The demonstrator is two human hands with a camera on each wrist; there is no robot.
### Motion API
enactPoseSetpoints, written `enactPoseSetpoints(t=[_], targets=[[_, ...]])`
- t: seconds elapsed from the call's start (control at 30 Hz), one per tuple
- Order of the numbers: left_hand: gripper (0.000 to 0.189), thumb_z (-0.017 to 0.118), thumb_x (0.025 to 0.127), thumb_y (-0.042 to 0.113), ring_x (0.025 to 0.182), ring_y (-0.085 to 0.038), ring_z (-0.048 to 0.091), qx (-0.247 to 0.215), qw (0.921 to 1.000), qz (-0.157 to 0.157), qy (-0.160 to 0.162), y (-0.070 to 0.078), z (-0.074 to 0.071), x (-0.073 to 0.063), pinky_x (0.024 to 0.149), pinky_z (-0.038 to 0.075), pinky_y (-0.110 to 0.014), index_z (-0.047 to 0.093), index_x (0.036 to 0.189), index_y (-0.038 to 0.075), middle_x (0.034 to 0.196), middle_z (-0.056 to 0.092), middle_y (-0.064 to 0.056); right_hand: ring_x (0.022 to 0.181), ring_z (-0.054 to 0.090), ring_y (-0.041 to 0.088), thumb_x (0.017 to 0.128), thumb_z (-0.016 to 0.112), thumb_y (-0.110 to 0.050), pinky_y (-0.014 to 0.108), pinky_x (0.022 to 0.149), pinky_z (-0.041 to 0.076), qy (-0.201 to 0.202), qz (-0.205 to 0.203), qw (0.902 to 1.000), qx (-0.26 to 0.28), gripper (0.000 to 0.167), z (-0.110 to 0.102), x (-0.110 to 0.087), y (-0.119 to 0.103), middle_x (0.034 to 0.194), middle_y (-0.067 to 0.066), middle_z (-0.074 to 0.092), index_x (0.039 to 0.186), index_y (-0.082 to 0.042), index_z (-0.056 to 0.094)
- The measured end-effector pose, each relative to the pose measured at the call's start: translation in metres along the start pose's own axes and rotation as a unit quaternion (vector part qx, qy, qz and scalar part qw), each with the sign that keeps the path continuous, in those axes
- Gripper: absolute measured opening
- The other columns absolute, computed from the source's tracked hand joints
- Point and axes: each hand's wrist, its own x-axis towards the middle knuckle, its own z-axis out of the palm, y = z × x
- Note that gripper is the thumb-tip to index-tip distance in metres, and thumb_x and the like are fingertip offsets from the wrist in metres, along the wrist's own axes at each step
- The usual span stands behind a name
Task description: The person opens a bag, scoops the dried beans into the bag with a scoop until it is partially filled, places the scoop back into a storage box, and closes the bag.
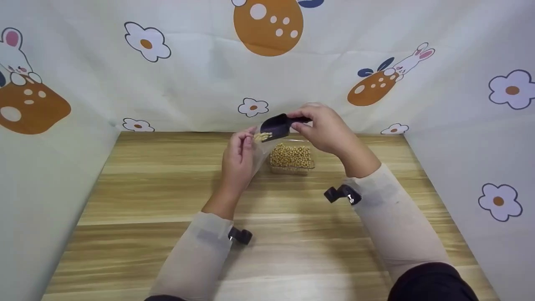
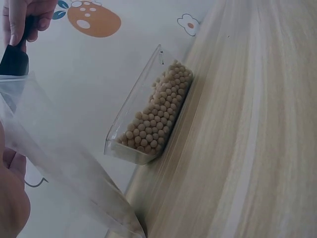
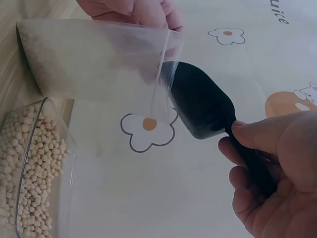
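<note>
My right hand [image 1: 324,127] grips the handle of a black scoop [image 1: 276,126]. Some yellowish beans [image 1: 263,136] lie at the scoop's lip in the head view. In the right wrist view, the lip reaches into the mouth of a clear plastic bag [image 3: 94,59]. My left hand [image 1: 238,156] holds the bag by its upper edge. Something pale and grainy shows faintly at the bag's bottom. To the right of the bag, a clear rectangular container [image 2: 130,156] full of round, pale yellow soybeans [image 2: 158,116] stands on the table.
The wood-grain table [image 1: 167,184] is closed in at the back and sides by a pale cloth [image 1: 196,75] printed with flowers, rabbits and orange fruit shapes. A black wrist mount [image 1: 240,236] sticks out at the left cuff, another mount [image 1: 342,194] at the right.
</note>
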Motion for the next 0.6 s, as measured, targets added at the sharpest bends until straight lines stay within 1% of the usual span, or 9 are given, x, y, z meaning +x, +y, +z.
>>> enactPoseSetpoints(t=[0.2,0.33,0.5,0.6], targets=[[0.019,0.049,0.114,0.014,0.137,-0.022,0.065,-0.003,0.9999,0.010,-0.002,-0.002,0.000,0.001,0.121,0.049,-0.033,0.062,0.118,0.001,0.143,0.071,-0.008,0.132,0.062,0.030,0.104,0.071,-0.017,0.046,0.118,0.048,-0.004,-0.003,1.0000,-0.004,0.031,-0.001,0.001,-0.004,0.134,0.008,0.074,0.134,-0.013,0.075],[0.019,0.049,0.114,0.014,0.137,-0.022,0.065,-0.002,0.9999,0.011,0.001,-0.003,0.000,0.001,0.121,0.049,-0.032,0.063,0.118,0.001,0.143,0.072,-0.008,0.131,0.063,0.029,0.103,0.072,-0.017,0.045,0.117,0.050,0.003,-0.005,1.0000,0.005,0.030,0.001,0.000,-0.002,0.134,0.008,0.074,0.132,-0.012,0.076],[0.020,0.049,0.114,0.015,0.138,-0.022,0.065,-0.002,1.0000,0.007,0.000,-0.001,0.000,0.000,0.122,0.048,-0.032,0.063,0.118,0.002,0.143,0.072,-0.007,0.124,0.066,0.025,0.103,0.073,-0.018,0.042,0.110,0.054,0.023,0.007,0.9994,0.026,0.028,0.002,-0.006,0.009,0.130,0.006,0.075,0.130,-0.013,0.078],[0.020,0.049,0.114,0.015,0.138,-0.022,0.064,-0.002,1.0000,0.006,-0.001,0.000,0.000,0.000,0.122,0.048,-0.032,0.063,0.118,0.002,0.143,0.072,-0.007,0.121,0.066,0.024,0.103,0.073,-0.018,0.040,0.104,0.055,0.036,0.019,0.9979,0.051,0.028,0.003,-0.011,0.018,0.132,0.007,0.074,0.130,-0.013,0.077]])
